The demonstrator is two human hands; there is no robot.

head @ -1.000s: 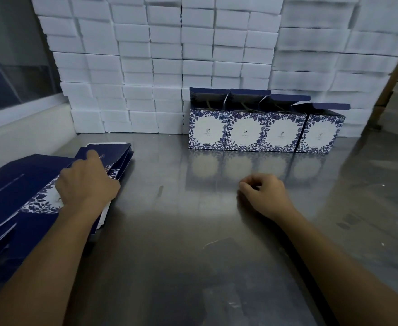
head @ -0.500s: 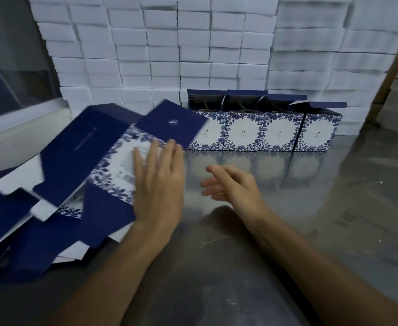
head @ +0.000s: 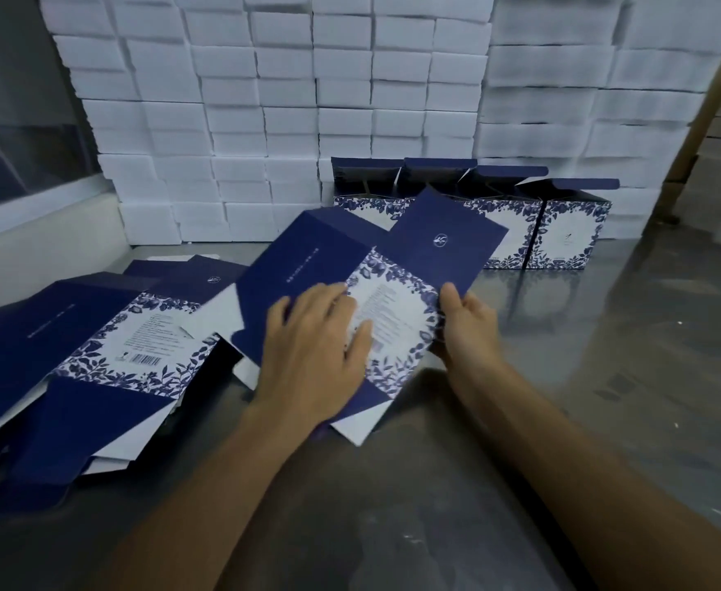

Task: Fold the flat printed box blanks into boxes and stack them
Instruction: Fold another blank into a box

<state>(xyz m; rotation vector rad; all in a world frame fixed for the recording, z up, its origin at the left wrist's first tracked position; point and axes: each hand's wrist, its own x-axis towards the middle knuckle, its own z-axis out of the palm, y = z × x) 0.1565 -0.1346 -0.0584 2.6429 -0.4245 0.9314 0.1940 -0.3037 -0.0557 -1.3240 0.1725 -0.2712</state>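
Observation:
A flat box blank (head: 320, 258), navy with a white panel framed in blue leaves, lies tilted across the middle of the steel table. My left hand (head: 316, 356) rests flat on its printed panel with the fingers spread. My right hand (head: 463, 319) grips the blank's right edge, thumb on top. A pile of more flat blanks (head: 94, 334) lies to the left, fanned out. Several folded boxes (head: 567, 232) with open top flaps stand in a row at the back, partly hidden by the held blank.
The steel table (head: 563, 398) reaches to the right and front. A wall of stacked white boxes (head: 350, 100) rises behind the row. A pale ledge under a window (head: 30, 245) runs along the left side.
My left hand pulled one blank off the left pile and slid it right to the table's middle. My right hand left the table surface and took hold of the blank's right edge.

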